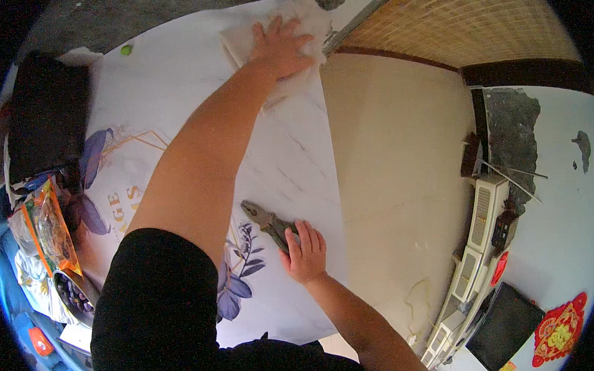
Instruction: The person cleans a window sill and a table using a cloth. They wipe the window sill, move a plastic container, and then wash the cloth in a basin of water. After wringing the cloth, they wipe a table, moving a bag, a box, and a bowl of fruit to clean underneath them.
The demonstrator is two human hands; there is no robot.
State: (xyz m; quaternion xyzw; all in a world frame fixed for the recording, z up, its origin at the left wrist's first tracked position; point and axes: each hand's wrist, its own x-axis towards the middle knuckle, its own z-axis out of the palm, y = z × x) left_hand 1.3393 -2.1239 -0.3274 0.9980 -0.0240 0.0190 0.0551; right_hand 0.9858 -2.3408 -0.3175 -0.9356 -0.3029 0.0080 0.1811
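Observation:
My left arm stretches to the far end of the table. There my left hand point(282, 48) lies with spread fingers on a pale pinkish cloth point(239, 44), which is crumpled toward the table's far right corner. Nearer to me, my right hand point(305, 251) is closed around the dark green handles of a pair of pliers point(265, 221). The pliers lie on the table, their grey jaws pointing to the far left. Under both hands is a white marble-patterned tablecloth point(288, 145) with purple leaves and gold lettering.
A small green round thing point(127, 50) lies at the far left. Along the left edge are a black bag-like item point(48, 118), an orange-edged clear packet point(50, 225) and a bowl of dark pieces point(74, 294). Beyond the table's right edge, a pale cabinet point(480, 216) stands by the wall.

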